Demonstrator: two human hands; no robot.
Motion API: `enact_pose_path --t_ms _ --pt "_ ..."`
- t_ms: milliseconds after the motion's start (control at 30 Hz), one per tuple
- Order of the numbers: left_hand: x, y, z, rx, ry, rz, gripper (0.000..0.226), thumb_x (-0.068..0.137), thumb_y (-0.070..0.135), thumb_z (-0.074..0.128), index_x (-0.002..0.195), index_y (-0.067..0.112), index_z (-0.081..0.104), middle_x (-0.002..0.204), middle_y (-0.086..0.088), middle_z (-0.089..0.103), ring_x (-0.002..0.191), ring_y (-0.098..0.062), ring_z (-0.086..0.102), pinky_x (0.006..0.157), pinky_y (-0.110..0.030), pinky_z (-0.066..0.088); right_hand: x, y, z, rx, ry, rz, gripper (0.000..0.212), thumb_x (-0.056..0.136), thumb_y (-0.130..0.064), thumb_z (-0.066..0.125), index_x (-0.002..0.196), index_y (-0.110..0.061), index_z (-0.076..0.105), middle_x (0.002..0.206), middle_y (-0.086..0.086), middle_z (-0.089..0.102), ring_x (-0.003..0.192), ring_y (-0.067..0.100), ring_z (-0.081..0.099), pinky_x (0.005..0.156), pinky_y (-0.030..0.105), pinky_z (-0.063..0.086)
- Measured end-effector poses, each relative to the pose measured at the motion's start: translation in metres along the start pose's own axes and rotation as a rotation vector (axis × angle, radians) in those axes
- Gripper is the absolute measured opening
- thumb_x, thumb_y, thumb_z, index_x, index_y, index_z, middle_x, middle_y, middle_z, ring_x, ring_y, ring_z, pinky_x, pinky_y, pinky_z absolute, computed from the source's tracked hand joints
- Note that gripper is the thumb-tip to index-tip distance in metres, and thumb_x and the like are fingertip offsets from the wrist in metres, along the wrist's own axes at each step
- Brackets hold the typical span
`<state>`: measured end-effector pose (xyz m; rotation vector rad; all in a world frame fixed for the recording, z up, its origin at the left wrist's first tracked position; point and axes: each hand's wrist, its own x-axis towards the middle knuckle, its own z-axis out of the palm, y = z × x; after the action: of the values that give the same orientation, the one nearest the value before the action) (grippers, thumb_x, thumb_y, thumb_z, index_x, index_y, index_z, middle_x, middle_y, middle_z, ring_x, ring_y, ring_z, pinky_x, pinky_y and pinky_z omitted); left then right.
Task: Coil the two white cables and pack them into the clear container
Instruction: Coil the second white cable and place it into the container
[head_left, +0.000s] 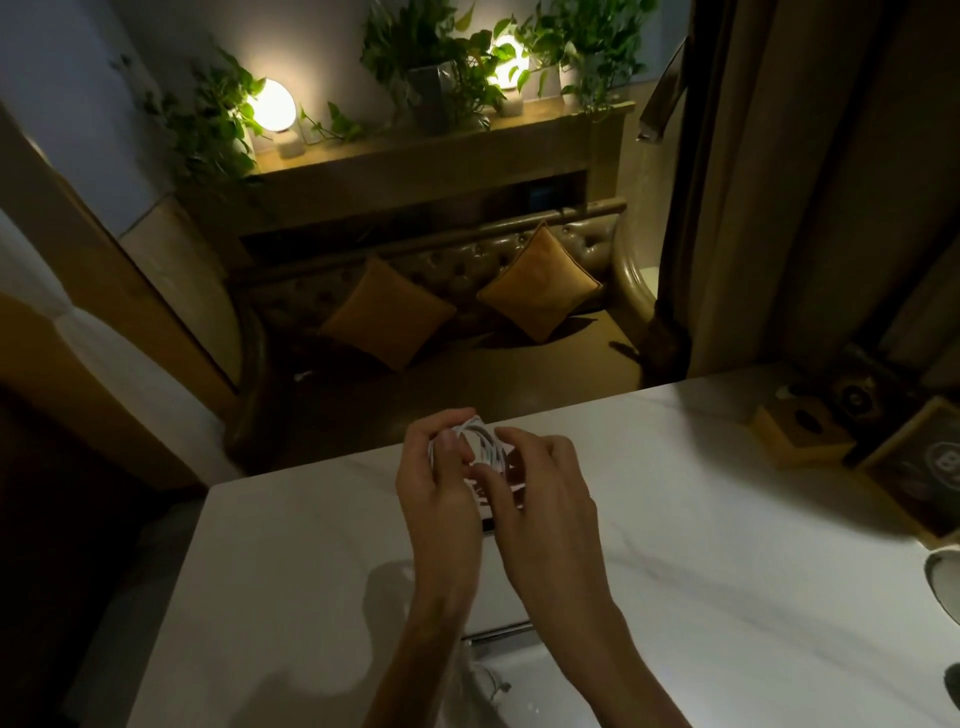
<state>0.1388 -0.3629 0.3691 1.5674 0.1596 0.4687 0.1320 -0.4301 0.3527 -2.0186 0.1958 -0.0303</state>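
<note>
A white cable (480, 441) is wound into a small coil of several loops and is held up above the white marble table (727, 545). My left hand (441, 488) grips the coil's left side, thumb across the loops. My right hand (540, 483) pinches its right side with the fingertips. Below the hands, at the table's near edge, lies a clear container (511, 675) with a metal-looking rim; part of a white cable (496, 680) shows inside it. A dark object under my right hand is mostly hidden.
A wooden box (800, 431) and a dark framed sign (930, 467) stand at the table's right. A round dish (945, 582) sits at the right edge. Beyond the table's far edge lies a sofa with two orange cushions (389, 317), lamps and plants behind.
</note>
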Motion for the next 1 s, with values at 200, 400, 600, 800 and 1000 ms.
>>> enact_pose_path --t_ms 200,400,600,800,1000 --pt "0.000 -0.006 -0.006 0.057 -0.028 0.082 0.021 0.099 0.004 0.040 0.104 0.005 0.061 0.090 0.007 0.063 0.081 0.007 0.063 0.068 -0.006 0.049 0.014 -0.006 0.011 -0.319 -0.188 0.061 0.053 0.096 -0.035 0.042 0.143 -0.016 0.024 0.149 0.003 0.034 0.132 0.020 0.039 0.110 0.026 0.025" --pt "0.012 -0.016 -0.017 -0.046 0.046 -0.039 0.024 0.101 0.012 0.039 0.106 0.013 0.062 0.095 -0.007 0.063 0.081 -0.011 0.063 0.065 -0.013 0.053 0.005 -0.005 0.001 -0.245 -0.059 -0.194 0.030 0.095 -0.028 0.052 0.123 -0.019 0.056 0.111 0.004 0.058 0.090 0.009 0.053 0.075 0.012 0.041" --pt "0.020 -0.022 -0.022 -0.244 0.161 -0.289 0.022 0.101 0.018 0.040 0.107 0.022 0.061 0.092 -0.007 0.061 0.089 -0.019 0.061 0.072 -0.024 0.051 0.014 0.000 -0.014 0.138 -0.231 -0.066 0.030 0.090 -0.019 0.060 0.118 -0.029 0.063 0.101 -0.007 0.068 0.088 0.003 0.061 0.066 0.008 0.045" --pt "0.018 -0.018 -0.013 -0.291 0.177 -0.339 0.024 0.101 0.022 0.038 0.117 0.023 0.056 0.120 -0.014 0.062 0.109 -0.027 0.062 0.092 -0.039 0.053 0.011 0.013 -0.007 0.002 0.050 -0.145 0.013 0.089 -0.022 0.062 0.101 -0.027 0.065 0.101 -0.008 0.066 0.086 0.001 0.058 0.073 0.006 0.041" --pt "0.008 -0.018 0.003 -0.286 0.114 -0.306 0.024 0.101 0.024 0.040 0.110 0.016 0.060 0.093 -0.001 0.062 0.082 -0.013 0.062 0.055 -0.012 0.053 0.005 0.023 0.015 -0.067 0.071 -0.042 0.030 0.094 -0.029 0.051 0.118 -0.010 0.052 0.116 0.007 0.059 0.098 0.015 0.056 0.082 0.012 0.039"
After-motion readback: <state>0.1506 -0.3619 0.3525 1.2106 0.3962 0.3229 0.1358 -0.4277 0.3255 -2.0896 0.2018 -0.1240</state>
